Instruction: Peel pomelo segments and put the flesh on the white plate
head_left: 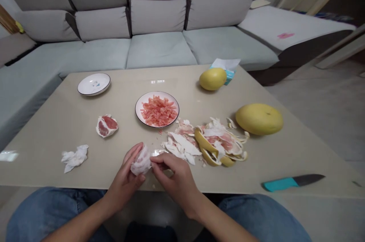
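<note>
The person's left hand is curled round a piece of fruit, half open like a little cup, and has hold of it. The right hand has its thumb and first finger shut in a pinch on the edge of the piece. I cannot tell if a bit of skin is loose in that pinch. The piece is on the near side of the plate, a little to the left. It looks pale, with white skin over pink.

I think the step in hand is peeling the thin white skin off. The plate has a heap of pink bits on it, all bare, so much of this work seems done. The next move seems to call for a soft, slow pull with the right hand while the left hand holds the piece without a hard squeeze, since the inside may well break or drip.

To the left of the plate is a lump with white skin on part of it. Just to the right of the plate, and nearer, is a messy pile of peel. Farther right are a big yellow fruit and, well apart and much nearer, a knife.
</note>
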`<state>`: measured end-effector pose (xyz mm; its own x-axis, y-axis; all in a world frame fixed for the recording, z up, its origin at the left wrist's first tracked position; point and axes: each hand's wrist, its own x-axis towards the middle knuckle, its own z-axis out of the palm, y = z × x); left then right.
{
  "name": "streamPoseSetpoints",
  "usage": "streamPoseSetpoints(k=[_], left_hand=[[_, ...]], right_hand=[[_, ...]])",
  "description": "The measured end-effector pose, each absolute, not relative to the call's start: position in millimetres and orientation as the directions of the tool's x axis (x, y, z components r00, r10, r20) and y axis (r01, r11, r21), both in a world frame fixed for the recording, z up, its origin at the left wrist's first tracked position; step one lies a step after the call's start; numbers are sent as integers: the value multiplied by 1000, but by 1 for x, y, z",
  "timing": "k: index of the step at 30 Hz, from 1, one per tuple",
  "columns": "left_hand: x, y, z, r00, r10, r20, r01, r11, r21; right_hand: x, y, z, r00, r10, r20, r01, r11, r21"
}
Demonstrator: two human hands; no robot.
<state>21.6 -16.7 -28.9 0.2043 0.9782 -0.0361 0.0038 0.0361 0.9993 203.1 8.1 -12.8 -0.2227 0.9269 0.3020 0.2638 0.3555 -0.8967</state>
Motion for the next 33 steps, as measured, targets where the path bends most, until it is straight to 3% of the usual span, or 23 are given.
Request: streamPoseSetpoints(k=[4,10,16,20,24,28,30,33], left_hand=[[21,-15,-28,192,976,-108,-62,122,991],[27,-16,-27,48,997,54,83,-57,995],[27,-18,-28,43,998,51,29,-52,998],[25,-20,-31,80,995,-65,-106,74,992],[24,-21,-25,206,950,-234,-379,298,876],[24,-19,-15,216,942,-257,-503,333,798],[23,-19,-13,224,941,-255,-521,337,784],[23,-19,-17,228,940,-254,-511,338,791]], right_hand=[[202,7,-12,-212,924,317,238,363,-901],[198,2,-14,-208,930,303,255,351,-901],[195,-1,-9,-211,956,204,266,257,-929],[198,2,-5,-176,970,165,246,206,-947],[205,10,-2,-135,990,41,176,65,-982],[210,17,-3,-148,989,-17,130,3,-992],[211,18,-3,-163,987,14,112,33,-993],[211,16,-3,-168,964,208,154,234,-960]])
